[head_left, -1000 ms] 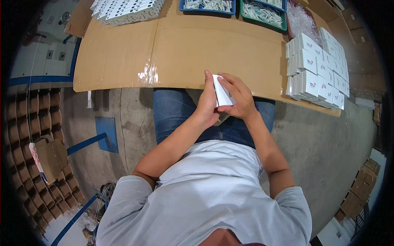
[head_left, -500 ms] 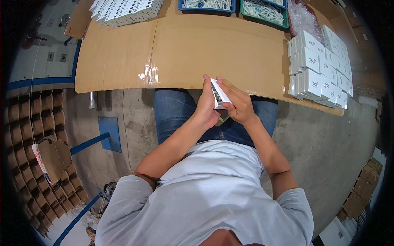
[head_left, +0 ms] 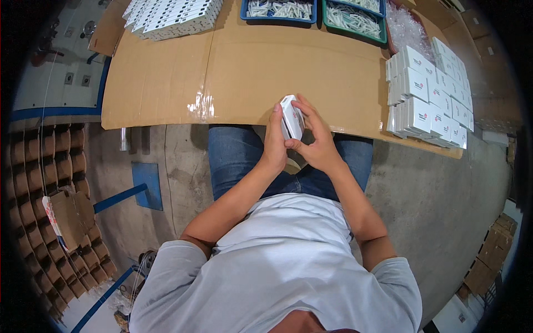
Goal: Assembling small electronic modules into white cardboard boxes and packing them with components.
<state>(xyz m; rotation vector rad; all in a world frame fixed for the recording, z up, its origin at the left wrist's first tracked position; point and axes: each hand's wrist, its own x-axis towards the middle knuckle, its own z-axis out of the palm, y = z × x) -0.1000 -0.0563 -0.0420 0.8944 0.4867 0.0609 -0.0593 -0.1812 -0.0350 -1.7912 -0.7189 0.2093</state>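
Note:
A small white carton [head_left: 290,114] is held upright between my hands, just off the table's near edge. My left hand [head_left: 274,143] presses its palm and fingers along the carton's left side. My right hand [head_left: 320,140] grips the other side, its thumb at the lower corner and its fingers at the upper right. A printed white panel of the carton faces up, with a dark gap along its lower left edge. Whatever lies inside is hidden.
Stacked white cartons [head_left: 425,102] stand at the table's right end, more [head_left: 172,19] at far left. Blue [head_left: 279,21] and green [head_left: 355,39] trays of small white parts sit at the far edge, near clear plastic bags [head_left: 408,28]. Cardboard [head_left: 266,72] covers the table.
The carton has been turned: its open side with grey contents showed before, and now a white printed panel does. My right-hand fingers have spread wider, and both hands have risen slightly.

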